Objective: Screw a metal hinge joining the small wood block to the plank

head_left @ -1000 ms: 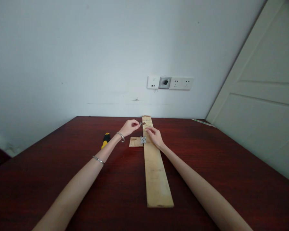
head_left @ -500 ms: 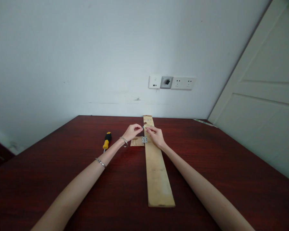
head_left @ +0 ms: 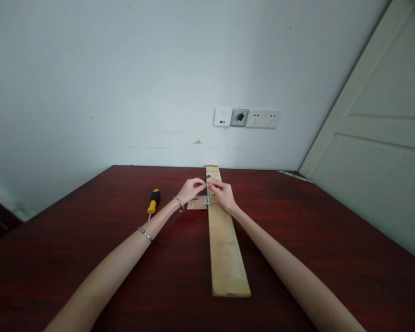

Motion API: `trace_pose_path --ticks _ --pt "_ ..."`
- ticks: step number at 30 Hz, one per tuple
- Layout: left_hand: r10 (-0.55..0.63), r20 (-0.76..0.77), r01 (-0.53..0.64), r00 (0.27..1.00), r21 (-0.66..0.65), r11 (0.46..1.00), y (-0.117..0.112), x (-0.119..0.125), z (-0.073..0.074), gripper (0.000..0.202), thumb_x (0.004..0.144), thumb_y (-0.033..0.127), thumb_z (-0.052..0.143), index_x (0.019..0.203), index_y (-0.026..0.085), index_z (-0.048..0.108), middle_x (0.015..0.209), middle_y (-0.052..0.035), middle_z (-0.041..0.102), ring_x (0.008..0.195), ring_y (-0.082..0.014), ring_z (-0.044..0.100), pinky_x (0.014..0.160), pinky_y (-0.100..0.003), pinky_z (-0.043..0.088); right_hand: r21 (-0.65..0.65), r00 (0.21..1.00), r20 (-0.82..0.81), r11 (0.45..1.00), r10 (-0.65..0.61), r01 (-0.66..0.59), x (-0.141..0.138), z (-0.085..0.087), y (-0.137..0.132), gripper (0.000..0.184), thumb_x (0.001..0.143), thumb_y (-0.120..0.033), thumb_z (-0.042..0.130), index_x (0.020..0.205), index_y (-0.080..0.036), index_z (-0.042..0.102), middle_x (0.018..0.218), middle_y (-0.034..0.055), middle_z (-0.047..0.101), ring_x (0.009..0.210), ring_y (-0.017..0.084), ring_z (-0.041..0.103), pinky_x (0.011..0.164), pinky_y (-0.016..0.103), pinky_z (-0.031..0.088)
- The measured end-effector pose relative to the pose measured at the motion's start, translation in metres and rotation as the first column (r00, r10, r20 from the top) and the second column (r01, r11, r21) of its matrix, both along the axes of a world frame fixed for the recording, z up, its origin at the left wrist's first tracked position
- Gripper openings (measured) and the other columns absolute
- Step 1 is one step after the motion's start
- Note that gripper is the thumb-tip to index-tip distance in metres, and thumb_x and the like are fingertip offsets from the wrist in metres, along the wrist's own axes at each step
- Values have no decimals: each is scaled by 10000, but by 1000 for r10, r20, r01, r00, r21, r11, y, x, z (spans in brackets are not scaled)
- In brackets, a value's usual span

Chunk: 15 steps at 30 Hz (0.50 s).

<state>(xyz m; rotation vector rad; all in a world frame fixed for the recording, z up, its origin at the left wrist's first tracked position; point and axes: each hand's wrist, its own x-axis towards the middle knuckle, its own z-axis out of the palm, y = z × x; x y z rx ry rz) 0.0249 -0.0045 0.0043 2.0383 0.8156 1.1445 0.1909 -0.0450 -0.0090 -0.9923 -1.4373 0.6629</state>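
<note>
A long pale wooden plank (head_left: pixel 224 249) lies lengthwise on the dark red table (head_left: pixel 90 240). A small wooden piece (head_left: pixel 194 203) sits at its left side, joined by a metal hinge (head_left: pixel 206 200). My left hand (head_left: pixel 190 189) and my right hand (head_left: pixel 223 194) meet just above the hinge, fingertips pinched together on a tiny metal part, probably a screw. Both hands hover over the far part of the plank. Two thin bracelets sit on my left forearm.
A yellow and black screwdriver (head_left: pixel 153 203) lies on the table left of my left hand. A row of wall sockets (head_left: pixel 247 118) is on the white wall behind. A pale door (head_left: pixel 376 152) stands at the right. A thin strip (head_left: pixel 293 175) lies at the table's far right edge.
My left hand moved right and down to meet my right hand above the hinge. The fingertips of both hands now touch. The view shifted slightly.
</note>
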Motion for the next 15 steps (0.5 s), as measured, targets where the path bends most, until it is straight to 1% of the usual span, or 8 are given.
trace_pose_path --ticks 6,11,15 --pt "-20 -1 20 1000 -6 1000 -1 2 1 169 784 315 625 803 153 667 887 -82 701 869 -212 652 831 -347 503 -4 1000 -13 1000 -2 2 -1 -1 1 266 742 -396 639 834 -171 747 919 82 742 848 235 671 705 332 539" --pt "2 -2 -2 1000 -7 1000 -1 2 1 159 780 302 635 804 152 681 875 -73 706 847 -199 652 823 -338 507 -11 1000 -17 1000 -4 4 -2 0 0 261 728 -401 655 821 -172 739 910 86 737 837 230 664 681 320 535" --pt "0 -35 0 999 10 1000 0 0 3 174 771 309 639 811 150 699 866 -73 695 843 -195 648 819 -333 507 -22 1000 -13 1000 0 0 0 1 1 266 717 -419 661 792 -173 729 880 81 731 811 220 659 653 305 529"
